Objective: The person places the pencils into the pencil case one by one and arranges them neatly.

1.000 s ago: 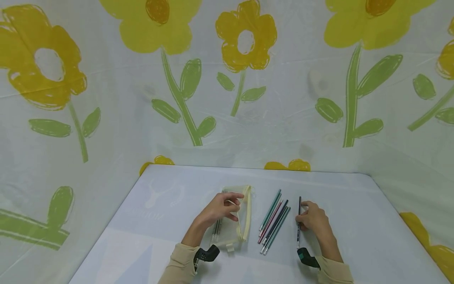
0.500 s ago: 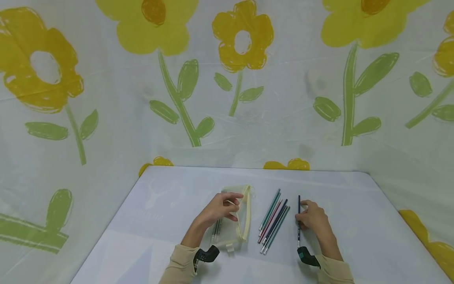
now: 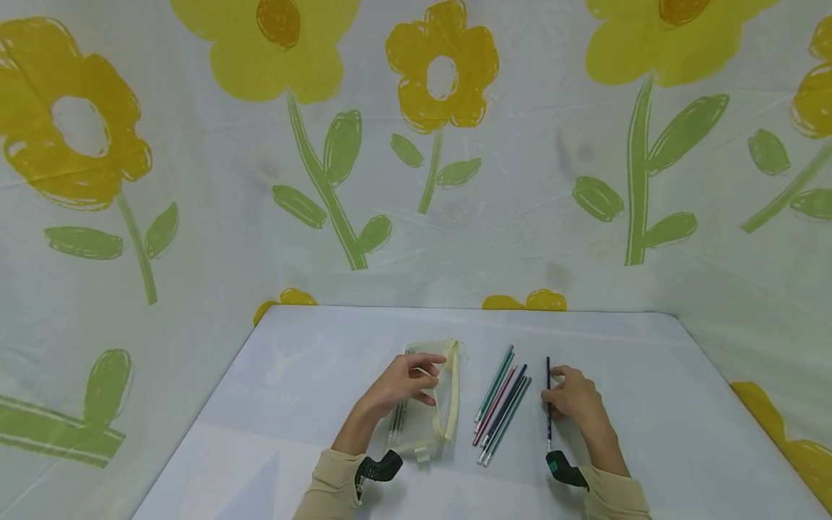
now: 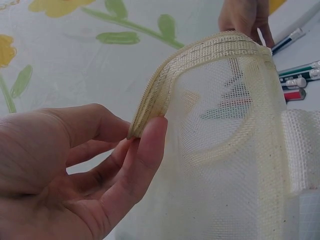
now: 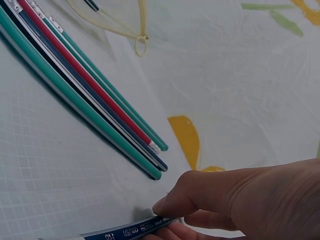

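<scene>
Left hand [image 3: 404,379] pinches the mesh pouch [image 3: 418,427] by its edge, pencils [image 3: 399,417] inside; right hand [image 3: 575,397] pinches a dark pencil [image 3: 549,429]; loose pencils [image 3: 503,408] between

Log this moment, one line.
left hand: pinches mesh pouch by zippered edge | right hand: holds navy pencil | loose pencils: between hands

Woven mesh pouch [image 4: 215,185], glossy pencils [image 5: 92,82], smooth tabletop [image 3: 292,390]
</scene>
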`<action>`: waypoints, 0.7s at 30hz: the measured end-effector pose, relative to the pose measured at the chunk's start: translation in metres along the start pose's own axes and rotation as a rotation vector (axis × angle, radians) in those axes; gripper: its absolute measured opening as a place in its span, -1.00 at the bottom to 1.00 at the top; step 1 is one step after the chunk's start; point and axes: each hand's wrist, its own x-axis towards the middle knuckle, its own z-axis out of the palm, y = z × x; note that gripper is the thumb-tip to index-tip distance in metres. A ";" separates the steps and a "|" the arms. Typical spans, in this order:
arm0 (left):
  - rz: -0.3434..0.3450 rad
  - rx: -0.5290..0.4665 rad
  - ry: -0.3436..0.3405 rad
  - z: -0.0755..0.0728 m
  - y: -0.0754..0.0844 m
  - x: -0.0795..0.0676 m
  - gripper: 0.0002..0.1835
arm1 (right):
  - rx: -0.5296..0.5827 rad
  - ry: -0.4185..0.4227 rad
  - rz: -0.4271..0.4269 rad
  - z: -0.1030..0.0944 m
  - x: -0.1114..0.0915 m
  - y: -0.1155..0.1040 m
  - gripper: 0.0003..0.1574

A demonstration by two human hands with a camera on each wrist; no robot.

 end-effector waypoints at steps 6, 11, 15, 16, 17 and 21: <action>-0.002 0.000 0.002 0.000 0.000 0.000 -0.51 | -0.003 0.003 -0.018 -0.001 0.000 0.000 -0.25; -0.001 0.001 -0.001 0.000 0.000 0.000 -0.51 | 0.001 -0.001 -0.018 0.000 0.000 0.001 -0.27; 0.002 0.007 -0.003 0.000 0.001 -0.001 -0.51 | -0.003 0.001 -0.018 -0.001 0.000 0.001 -0.27; 0.003 0.009 -0.003 0.000 0.001 -0.001 -0.51 | -0.003 0.002 -0.019 -0.001 0.001 0.001 -0.27; 0.005 0.011 -0.004 0.000 0.002 -0.001 -0.51 | -0.003 0.003 -0.019 -0.001 0.001 0.001 -0.27; 0.008 0.017 -0.005 0.000 0.002 0.000 -0.51 | 0.015 0.006 -0.021 -0.001 0.000 0.000 -0.27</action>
